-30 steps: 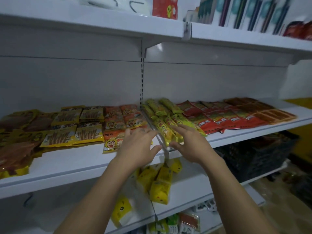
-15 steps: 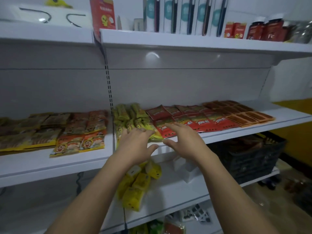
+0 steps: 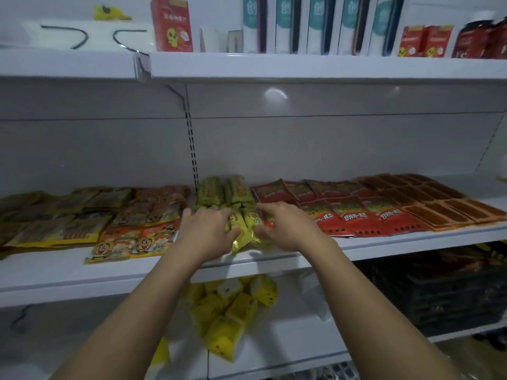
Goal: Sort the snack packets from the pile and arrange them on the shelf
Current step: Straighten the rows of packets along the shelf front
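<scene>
Loosely spread, left hand (image 3: 209,231) and right hand (image 3: 286,229) touch yellow packets (image 3: 245,224).

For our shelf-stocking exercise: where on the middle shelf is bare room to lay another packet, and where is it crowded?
Bare white shelf runs along the front edge, before the orange cartoon-face packets. Crowded: the yellow-green long packets between left hand and right hand, hard against red foil packets.

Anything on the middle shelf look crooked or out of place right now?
Yes. The yellow-green packets between the left hand and right hand lie crooked near the front of the shelf, unlike the tidy rows of red packets beside them. On the level below, yellow packets sit in a loose heap.
</scene>
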`<state>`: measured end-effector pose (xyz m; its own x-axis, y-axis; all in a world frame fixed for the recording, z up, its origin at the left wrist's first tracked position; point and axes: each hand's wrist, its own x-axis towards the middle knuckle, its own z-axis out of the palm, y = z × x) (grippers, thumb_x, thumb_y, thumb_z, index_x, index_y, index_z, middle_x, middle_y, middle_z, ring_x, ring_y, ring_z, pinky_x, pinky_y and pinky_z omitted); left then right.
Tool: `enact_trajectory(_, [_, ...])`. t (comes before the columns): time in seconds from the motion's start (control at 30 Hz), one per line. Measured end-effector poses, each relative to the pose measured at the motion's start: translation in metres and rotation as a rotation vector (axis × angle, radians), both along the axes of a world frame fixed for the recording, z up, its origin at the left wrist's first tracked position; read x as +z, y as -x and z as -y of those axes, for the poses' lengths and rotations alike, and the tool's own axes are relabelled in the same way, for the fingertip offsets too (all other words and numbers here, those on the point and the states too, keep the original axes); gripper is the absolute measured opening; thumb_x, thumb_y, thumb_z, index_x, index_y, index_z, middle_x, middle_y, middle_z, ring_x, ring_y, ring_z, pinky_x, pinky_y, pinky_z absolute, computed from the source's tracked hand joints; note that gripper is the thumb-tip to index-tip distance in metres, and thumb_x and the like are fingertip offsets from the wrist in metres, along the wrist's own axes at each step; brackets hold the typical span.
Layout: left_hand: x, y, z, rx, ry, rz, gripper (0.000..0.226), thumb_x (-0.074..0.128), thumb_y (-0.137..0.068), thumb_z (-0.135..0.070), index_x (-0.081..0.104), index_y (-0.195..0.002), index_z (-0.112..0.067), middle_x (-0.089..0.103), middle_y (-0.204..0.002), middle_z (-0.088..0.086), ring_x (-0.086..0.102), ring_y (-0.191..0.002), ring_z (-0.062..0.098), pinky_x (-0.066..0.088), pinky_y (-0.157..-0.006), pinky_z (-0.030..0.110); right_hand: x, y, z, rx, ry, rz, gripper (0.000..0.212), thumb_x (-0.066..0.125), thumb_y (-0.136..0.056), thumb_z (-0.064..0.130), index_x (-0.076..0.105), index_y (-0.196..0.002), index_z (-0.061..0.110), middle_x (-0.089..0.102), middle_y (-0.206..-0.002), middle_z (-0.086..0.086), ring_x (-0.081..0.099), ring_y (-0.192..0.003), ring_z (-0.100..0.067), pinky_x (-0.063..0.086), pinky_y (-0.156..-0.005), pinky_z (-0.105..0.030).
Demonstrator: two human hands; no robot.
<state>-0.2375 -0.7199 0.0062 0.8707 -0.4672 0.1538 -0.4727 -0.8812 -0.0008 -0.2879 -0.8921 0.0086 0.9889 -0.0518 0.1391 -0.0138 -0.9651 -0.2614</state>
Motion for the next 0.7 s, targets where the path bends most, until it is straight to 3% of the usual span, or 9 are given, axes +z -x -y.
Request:
enact_trajectory(0.2, [0.006, -0.064, -0.011, 0.096, 0.022, -0.029, 0.048, 0.045, -0.097, -0.053, 0.049, -0.135, -0.024, 0.06, -0.131, 0.006, 0.052, -0.123, 0.028, 0.034, -0.101, 0.045, 0.005, -0.083, -0.004, 0.0, 0.025, -0.058, 0.052, 0.057, -0.093, 0.044, 0.05, -0.141, 0.024, 0.056, -0.138, -0.009, 0.052, -0.126, -0.029, 0.046, -0.1, -0.039])
enact_trajectory(0.3, [0.006, -0.105, -0.01, 0.116, 0.054, -0.122, 0.043, 0.044, -0.098, -0.049, 0.057, -0.124, -0.017, 0.061, -0.127, 0.009, 0.057, -0.117, 0.029, 0.043, -0.094, 0.039, 0.008, -0.127, -0.001, -0.019, 0.053, -0.115, 0.039, 0.051, -0.096, 0.032, 0.057, -0.131, 0.018, 0.058, -0.134, -0.01, 0.056, -0.118, -0.029, 0.049, -0.097, -0.039])
enact_trajectory(0.37, [0.007, -0.131, -0.005, 0.121, 0.097, -0.162, 0.043, 0.043, -0.098, -0.044, 0.053, -0.132, -0.02, 0.057, -0.136, 0.009, 0.055, -0.123, 0.029, 0.043, -0.102, 0.039, 0.012, -0.152, 0.001, -0.026, 0.048, -0.151, 0.037, 0.047, -0.098, 0.024, 0.054, -0.134, 0.016, 0.055, -0.138, -0.01, 0.055, -0.12, -0.029, 0.048, -0.098, -0.038])
enact_trajectory(0.43, [0.008, -0.154, 0.0, 0.133, 0.102, -0.177, 0.048, 0.039, -0.1, -0.045, 0.045, -0.14, -0.02, 0.052, -0.142, 0.009, 0.05, -0.129, 0.029, 0.037, -0.11, 0.043, 0.013, -0.174, 0.004, -0.037, 0.01, -0.165, 0.044, 0.047, -0.101, 0.029, 0.046, -0.143, 0.018, 0.049, -0.145, -0.008, 0.05, -0.128, -0.029, 0.044, -0.103, -0.036])
enact_trajectory(0.53, [0.001, -0.183, 0.004, 0.145, 0.155, -0.269, 0.054, 0.035, -0.101, -0.046, 0.038, -0.146, -0.016, 0.047, -0.145, 0.015, 0.045, -0.132, 0.037, 0.038, -0.108, 0.047, 0.006, -0.207, 0.009, -0.01, 0.04, -0.148, 0.041, 0.052, -0.098, 0.025, 0.051, -0.139, 0.018, 0.055, -0.139, -0.007, 0.053, -0.124, -0.027, 0.043, -0.092, -0.031])
enact_trajectory(0.6, [-0.003, -0.194, 0.008, 0.098, 0.183, -0.327, 0.046, 0.038, -0.103, -0.034, 0.042, -0.143, -0.012, 0.055, -0.135, 0.014, 0.053, -0.123, 0.032, 0.045, -0.091, 0.032, -0.001, -0.227, 0.01, -0.028, 0.072, -0.174, 0.036, 0.05, -0.097, 0.019, 0.057, -0.132, 0.013, 0.059, -0.133, -0.009, 0.057, -0.119, -0.027, 0.045, -0.089, -0.032])
enact_trajectory(0.67, [-0.008, -0.202, 0.012, 0.112, 0.211, -0.35, 0.036, 0.039, -0.103, -0.025, 0.051, -0.134, -0.009, 0.061, -0.107, 0.007, 0.061, -0.105, 0.027, 0.038, -0.065, 0.022, -0.005, -0.241, 0.012, -0.055, 0.073, -0.23, 0.038, 0.046, -0.098, 0.017, 0.054, -0.134, 0.009, 0.055, -0.137, -0.011, 0.053, -0.122, -0.028, 0.044, -0.094, -0.033])
enact_trajectory(0.7, [-0.009, -0.207, 0.015, 0.133, 0.227, -0.372, 0.031, 0.039, -0.103, -0.023, 0.054, -0.125, -0.008, 0.057, -0.098, 0.006, 0.061, -0.1, 0.026, 0.034, -0.062, 0.022, -0.007, -0.247, 0.014, -0.062, 0.073, -0.245, 0.037, 0.046, -0.098, 0.018, 0.055, -0.133, 0.008, 0.053, -0.137, -0.012, 0.053, -0.121, -0.028, 0.044, -0.092, -0.032])
